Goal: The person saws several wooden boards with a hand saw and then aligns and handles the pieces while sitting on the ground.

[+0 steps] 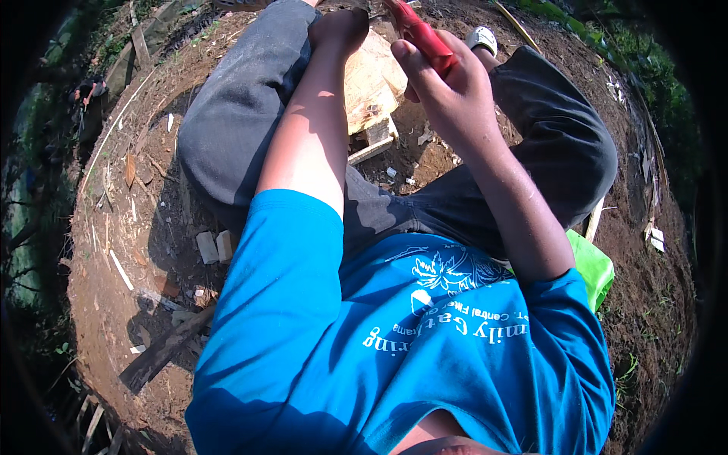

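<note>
Currently, your right hand (455,72) is wrapped around a red handle (425,44), which slants up and runs out of the picture at the top edge. Your thumb lies along its near side; the other fingers curl behind it, mostly hidden, so you are gripping it rather than spreading them. Your left hand (340,32) is in shadow beside the pale wood block (374,76), at its left edge in this view. Its fingers look folded in, but I cannot tell whether they hold something or touch the block.

The block sits between your legs, beyond your lap, its pale face lit by the sun, with a smaller wood piece (377,133) and a thin strip (371,151) at its near end. Your trousers (239,125) are dark, your shirt (280,318) blue. On your right, a green bag (595,269) shows just behind your elbow. On your left, two wood offcuts (207,247) and a dark plank (163,355) lie on the bare soil (98,334).
</note>
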The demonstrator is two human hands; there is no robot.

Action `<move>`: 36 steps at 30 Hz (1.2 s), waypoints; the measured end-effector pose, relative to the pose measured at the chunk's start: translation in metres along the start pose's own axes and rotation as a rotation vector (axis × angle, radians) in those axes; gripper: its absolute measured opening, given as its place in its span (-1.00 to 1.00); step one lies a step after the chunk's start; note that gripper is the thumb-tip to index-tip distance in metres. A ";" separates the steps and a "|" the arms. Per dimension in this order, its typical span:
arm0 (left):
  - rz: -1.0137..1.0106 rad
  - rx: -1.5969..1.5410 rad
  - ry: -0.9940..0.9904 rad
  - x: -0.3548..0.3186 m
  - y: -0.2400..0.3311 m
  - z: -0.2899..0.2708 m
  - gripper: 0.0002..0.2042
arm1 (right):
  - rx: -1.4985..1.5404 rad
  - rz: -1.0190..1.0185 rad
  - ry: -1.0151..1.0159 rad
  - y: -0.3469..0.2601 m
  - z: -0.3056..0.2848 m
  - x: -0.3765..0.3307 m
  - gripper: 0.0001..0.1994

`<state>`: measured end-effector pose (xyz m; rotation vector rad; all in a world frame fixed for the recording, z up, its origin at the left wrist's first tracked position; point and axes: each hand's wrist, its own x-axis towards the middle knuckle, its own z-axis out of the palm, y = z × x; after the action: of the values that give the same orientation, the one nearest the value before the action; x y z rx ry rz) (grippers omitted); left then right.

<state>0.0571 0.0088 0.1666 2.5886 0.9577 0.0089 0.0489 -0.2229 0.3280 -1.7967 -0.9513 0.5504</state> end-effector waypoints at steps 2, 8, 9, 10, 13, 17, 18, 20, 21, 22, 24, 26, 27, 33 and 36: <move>0.054 -0.044 0.049 0.005 -0.004 0.008 -0.55 | 0.078 0.033 0.054 0.011 0.004 -0.016 -0.75; -0.050 -0.109 0.069 -0.018 0.016 -0.005 -0.41 | 0.050 -0.049 0.010 0.033 -0.006 -0.040 -0.79; -0.041 -0.094 0.073 -0.018 0.011 -0.003 -0.41 | 0.015 -0.025 -0.059 0.035 -0.006 -0.041 -0.79; -0.021 -0.074 0.078 -0.015 0.012 -0.007 -0.42 | 0.019 -0.044 -0.056 0.036 -0.005 -0.041 -0.79; -0.048 -0.002 0.096 -0.010 0.016 -0.009 -0.38 | 0.062 -0.056 -0.042 0.033 -0.008 -0.040 -0.80; -0.016 0.057 0.105 -0.020 0.021 -0.022 -0.46 | 0.100 -0.077 0.091 0.035 -0.013 -0.046 -0.83; 0.002 0.078 0.114 -0.025 0.021 -0.026 -0.49 | 0.083 -0.103 0.091 0.036 -0.013 -0.050 -0.82; 0.024 0.110 0.121 -0.028 0.023 -0.034 -0.57 | 0.099 -0.129 0.113 0.036 -0.011 -0.058 -0.80; 0.026 0.113 0.116 -0.027 0.024 -0.035 -0.57 | 0.121 -0.142 0.134 0.034 -0.012 -0.060 -0.82; 0.025 0.117 0.111 -0.025 0.025 -0.038 -0.56 | 0.152 -0.150 0.169 0.033 -0.013 -0.059 -0.83; -0.036 0.152 0.053 -0.022 0.033 -0.034 -0.53 | 0.170 -0.126 0.212 0.037 -0.017 -0.060 -0.85; -0.035 0.078 0.103 -0.020 0.038 -0.020 -0.49 | 0.192 -0.073 0.249 0.053 -0.018 -0.052 -0.85; -0.022 0.076 0.147 -0.019 0.034 -0.011 -0.50 | 0.231 -0.015 0.209 0.060 -0.017 -0.050 -0.83; -0.017 -0.051 0.460 -0.011 0.003 0.023 -0.51 | 0.190 -0.042 0.298 0.060 -0.021 -0.023 -0.77; -0.026 -0.091 0.217 -0.007 0.008 0.021 -0.54 | 0.264 0.103 0.302 0.048 -0.032 -0.016 -0.74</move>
<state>0.0595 -0.0085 0.1513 2.5281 1.0403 0.3243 0.0800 -0.2632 0.2965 -1.6378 -0.5551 0.4301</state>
